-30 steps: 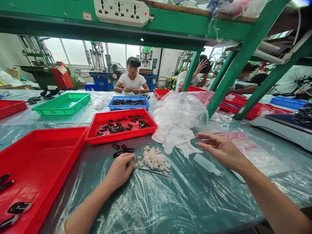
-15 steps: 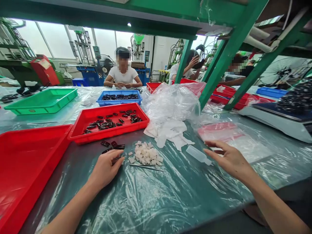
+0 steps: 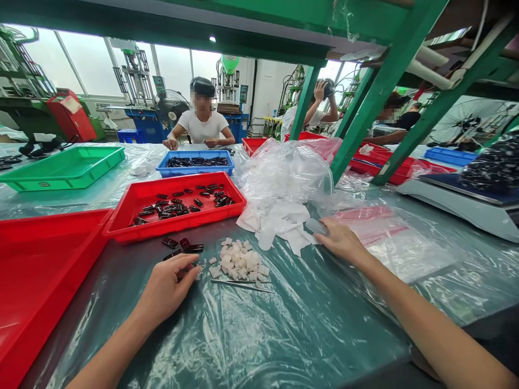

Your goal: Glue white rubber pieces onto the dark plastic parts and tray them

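Observation:
My right hand is closed around a small translucent plastic bottle, beside a spread of white cloth pieces. Much of the bottle is hidden by the fingers. My left hand rests on the plastic-covered table, its fingers curled and thumb close to the index finger; whatever lies between them cannot be made out. Just beyond its fingertips are several glossy black pieces. Right of that hand sits a heap of small whitish chips, with thin metal tweezers lying along its near side.
A red tray holds black pieces; a larger red tray stands at left. Behind are a blue tray and a green tray. Clear bags, a green frame post and a scale flank the right. Co-workers sit opposite.
My right hand has moved forward and left, taking hold of the bottle and shifting it toward the white cloths. My left hand has barely moved. The co-worker opposite has spread their hands apart.

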`<state>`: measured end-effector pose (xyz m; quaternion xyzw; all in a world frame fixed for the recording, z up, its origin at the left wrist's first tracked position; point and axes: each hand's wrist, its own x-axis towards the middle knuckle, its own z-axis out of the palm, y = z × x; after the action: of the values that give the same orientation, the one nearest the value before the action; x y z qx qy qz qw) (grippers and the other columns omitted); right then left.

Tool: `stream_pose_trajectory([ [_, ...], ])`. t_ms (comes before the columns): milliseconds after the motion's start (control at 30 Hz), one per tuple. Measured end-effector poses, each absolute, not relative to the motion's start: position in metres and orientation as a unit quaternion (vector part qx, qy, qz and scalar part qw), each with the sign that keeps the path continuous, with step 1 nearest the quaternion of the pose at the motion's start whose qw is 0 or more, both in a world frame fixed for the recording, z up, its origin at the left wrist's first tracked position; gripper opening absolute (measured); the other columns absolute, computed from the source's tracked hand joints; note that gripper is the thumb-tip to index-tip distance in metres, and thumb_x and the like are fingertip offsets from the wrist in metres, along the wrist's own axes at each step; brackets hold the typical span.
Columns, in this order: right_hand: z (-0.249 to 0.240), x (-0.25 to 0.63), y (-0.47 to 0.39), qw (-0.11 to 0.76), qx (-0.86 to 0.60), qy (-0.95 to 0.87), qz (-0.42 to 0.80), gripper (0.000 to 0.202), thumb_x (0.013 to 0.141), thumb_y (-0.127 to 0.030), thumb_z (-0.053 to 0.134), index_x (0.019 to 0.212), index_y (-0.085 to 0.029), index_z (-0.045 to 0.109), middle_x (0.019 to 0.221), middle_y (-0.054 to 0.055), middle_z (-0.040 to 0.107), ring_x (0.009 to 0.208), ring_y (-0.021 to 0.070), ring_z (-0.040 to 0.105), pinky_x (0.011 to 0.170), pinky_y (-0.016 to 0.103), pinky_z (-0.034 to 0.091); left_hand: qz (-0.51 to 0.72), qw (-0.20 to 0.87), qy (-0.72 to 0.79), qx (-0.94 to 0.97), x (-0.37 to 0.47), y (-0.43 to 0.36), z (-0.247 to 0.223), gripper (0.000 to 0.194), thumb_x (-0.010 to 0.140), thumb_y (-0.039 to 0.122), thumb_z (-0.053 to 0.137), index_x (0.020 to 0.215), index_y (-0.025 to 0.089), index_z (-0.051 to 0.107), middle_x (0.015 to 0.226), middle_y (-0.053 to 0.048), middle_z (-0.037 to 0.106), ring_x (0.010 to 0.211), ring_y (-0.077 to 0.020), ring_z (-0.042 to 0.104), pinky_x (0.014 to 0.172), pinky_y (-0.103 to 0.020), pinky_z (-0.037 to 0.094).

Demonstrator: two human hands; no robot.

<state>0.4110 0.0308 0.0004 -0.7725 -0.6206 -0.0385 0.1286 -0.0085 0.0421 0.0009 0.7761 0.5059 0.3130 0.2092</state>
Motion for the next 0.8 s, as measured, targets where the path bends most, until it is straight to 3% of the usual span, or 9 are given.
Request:
stream_pose_trajectory([
  [167,0.005,0.412,0.032,0.137,-0.764,-0.629,-0.045,0.031,0.088,-0.035,0.054,0.113,-0.017,0.055,0.116,0.007,0.057,0.100,0.0194,0.057,0.085,0.041,0.048,0.310,0.209,0.515,0.772,-0.012,0.043,0.004,0.037,0.079,0.041,0.050,0.096,0.015,0.070,0.095,-0.009,0.070,0.083,-0.0238,0.067,0.062,-0.029,0.054],
  [333,0.029,0.396,0.021,0.200,-0.741,-0.639,-0.061,0.035,0.086,-0.042,0.053,0.111,-0.018,0.055,0.110,0.008,0.059,0.095,0.0188,0.058,0.083,0.041,0.048,0.318,0.187,0.526,0.767,-0.024,0.049,0.015,0.036,0.080,0.039,0.049,0.099,0.015,0.068,0.099,-0.009,0.070,0.086,-0.0229,0.066,0.072,-0.030,0.053],
  [500,0.051,0.340,0.017,0.310,-0.663,-0.680,-0.047,0.037,0.076,-0.057,0.050,0.094,-0.026,0.059,0.090,0.010,0.064,0.074,0.0277,0.064,0.055,0.039,0.052,0.299,0.164,0.573,0.745,-0.047,0.056,0.026,0.037,0.081,0.038,0.047,0.100,0.014,0.069,0.103,-0.010,0.069,0.089,-0.0255,0.066,0.077,-0.035,0.052],
  [633,0.066,0.287,0.008,0.373,-0.605,-0.703,-0.038,0.023,0.080,-0.050,0.049,0.094,-0.034,0.057,0.090,0.005,0.063,0.065,0.0234,0.061,0.042,0.035,0.046,0.276,0.150,0.598,0.737,-0.059,0.057,0.025,0.034,0.083,0.030,0.045,0.099,0.012,0.069,0.099,-0.010,0.070,0.089,-0.0250,0.065,0.079,-0.036,0.051],
  [800,0.071,0.241,0.005,0.416,-0.503,-0.757,-0.016,0.011,0.082,-0.036,0.053,0.092,-0.034,0.058,0.086,0.002,0.063,0.063,0.0184,0.060,0.052,0.033,0.048,0.232,0.133,0.583,0.767,-0.048,0.055,0.015,0.028,0.083,0.016,0.044,0.096,0.015,0.069,0.092,-0.007,0.069,0.086,-0.0210,0.063,0.075,-0.031,0.049],
])
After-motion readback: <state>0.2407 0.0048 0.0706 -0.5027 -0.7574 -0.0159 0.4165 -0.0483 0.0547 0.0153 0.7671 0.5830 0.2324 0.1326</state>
